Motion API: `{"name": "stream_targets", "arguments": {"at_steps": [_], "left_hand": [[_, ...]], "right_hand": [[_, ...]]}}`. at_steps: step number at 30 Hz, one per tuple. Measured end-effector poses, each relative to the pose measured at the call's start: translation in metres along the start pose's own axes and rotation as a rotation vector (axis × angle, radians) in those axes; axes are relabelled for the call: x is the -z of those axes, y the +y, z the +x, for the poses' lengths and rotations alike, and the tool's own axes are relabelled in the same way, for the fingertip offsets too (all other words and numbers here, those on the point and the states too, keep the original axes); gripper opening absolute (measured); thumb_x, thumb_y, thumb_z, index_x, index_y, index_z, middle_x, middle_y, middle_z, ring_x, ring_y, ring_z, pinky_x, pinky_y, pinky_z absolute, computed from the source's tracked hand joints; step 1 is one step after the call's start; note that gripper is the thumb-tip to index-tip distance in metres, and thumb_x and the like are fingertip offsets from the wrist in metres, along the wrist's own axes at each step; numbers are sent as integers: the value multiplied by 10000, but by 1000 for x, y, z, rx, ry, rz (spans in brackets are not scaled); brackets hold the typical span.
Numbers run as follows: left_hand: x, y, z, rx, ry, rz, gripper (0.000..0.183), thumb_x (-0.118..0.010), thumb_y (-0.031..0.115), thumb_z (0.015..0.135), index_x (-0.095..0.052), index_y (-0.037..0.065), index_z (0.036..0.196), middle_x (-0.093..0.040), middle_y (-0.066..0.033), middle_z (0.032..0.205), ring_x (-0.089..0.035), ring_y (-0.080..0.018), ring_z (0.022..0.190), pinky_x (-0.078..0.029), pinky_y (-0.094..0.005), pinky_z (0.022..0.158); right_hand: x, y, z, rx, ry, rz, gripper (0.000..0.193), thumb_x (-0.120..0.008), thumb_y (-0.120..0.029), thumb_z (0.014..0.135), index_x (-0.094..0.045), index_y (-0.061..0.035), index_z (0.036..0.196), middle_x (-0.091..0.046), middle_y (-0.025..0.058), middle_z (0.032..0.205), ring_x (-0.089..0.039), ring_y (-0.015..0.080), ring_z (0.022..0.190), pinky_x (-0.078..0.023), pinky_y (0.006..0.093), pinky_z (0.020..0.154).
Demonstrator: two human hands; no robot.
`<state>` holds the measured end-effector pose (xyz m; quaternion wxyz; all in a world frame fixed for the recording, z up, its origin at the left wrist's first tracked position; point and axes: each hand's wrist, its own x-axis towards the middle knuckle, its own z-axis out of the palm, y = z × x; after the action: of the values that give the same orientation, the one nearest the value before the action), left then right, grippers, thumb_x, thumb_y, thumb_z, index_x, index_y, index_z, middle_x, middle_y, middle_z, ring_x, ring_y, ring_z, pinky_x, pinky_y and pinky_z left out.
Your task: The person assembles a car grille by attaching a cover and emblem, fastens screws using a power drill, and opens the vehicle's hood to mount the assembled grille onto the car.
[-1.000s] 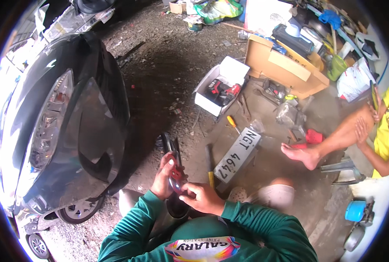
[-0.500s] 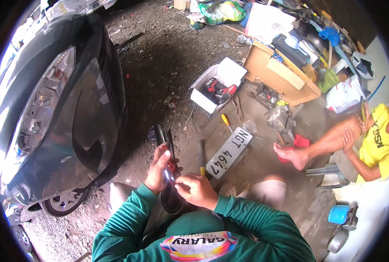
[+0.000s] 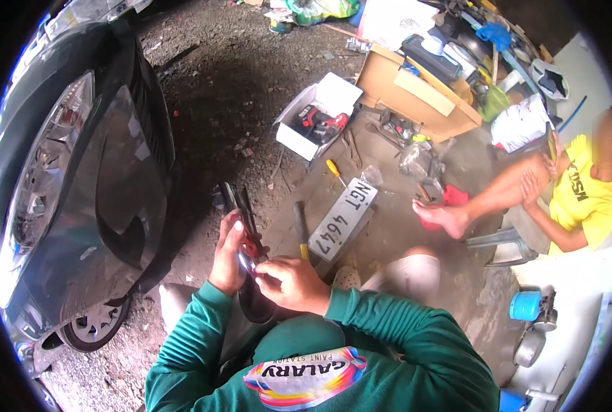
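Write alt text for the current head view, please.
The left hand grips a partly red object, with the right hand close by. A dark car front stands left; a license plate lies ahead; someone in yellow sits right.

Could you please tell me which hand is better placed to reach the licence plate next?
Probably the right hand: it is nearer the licence plate, while the left hand is farther off and appears to grip a red item.
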<state>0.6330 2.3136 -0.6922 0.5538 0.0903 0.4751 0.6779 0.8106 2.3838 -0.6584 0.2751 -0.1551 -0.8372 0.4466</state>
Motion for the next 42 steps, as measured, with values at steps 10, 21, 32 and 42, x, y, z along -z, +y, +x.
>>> {"name": "stream_targets", "arguments": {"at_steps": [10, 21, 32, 42], "left_hand": [[0, 5, -1, 167, -322, -430, 911, -436, 769, 1066, -385, 90, 1672, -637, -165, 1434, -646, -439, 1325, -566, -554, 1091], [8, 21, -9, 183, -420, -539, 1023, -407, 829, 1031, -328, 58, 1700, -626, -198, 1483, -695, -373, 1276, -611, -621, 1028], [4, 21, -11, 209, -499, -589, 1040, -433, 803, 1039, -305, 9, 1698, -559, -230, 1563, -612, -440, 1386, -574, -702, 1039], [2, 21, -16, 253, -556, -517, 1023, -435, 786, 1049, -361, -26, 1665, -444, -174, 1690, -561, -402, 1457, -572, -718, 1027]], "right_hand": [[10, -14, 9, -53, 11, 23, 119, -771, -61, 931, -747, -40, 1045, -777, 157, 961, -781, 329, 857, -619, 420, 744], [31, 3, 19, -231, 74, 224, 101, -693, 64, 1001, -701, 31, 1096, -802, 103, 938, -821, 156, 885, -614, 279, 705], [41, 9, 24, -210, 82, 51, 148, -738, 28, 976, -707, -23, 1111, -544, -28, 660, -497, 29, 588, -409, 261, 539], [58, 3, 31, -238, 34, 47, 221, -757, 25, 943, -719, -53, 1145, -507, -4, 667, -456, 73, 592, -405, 289, 557]]}}
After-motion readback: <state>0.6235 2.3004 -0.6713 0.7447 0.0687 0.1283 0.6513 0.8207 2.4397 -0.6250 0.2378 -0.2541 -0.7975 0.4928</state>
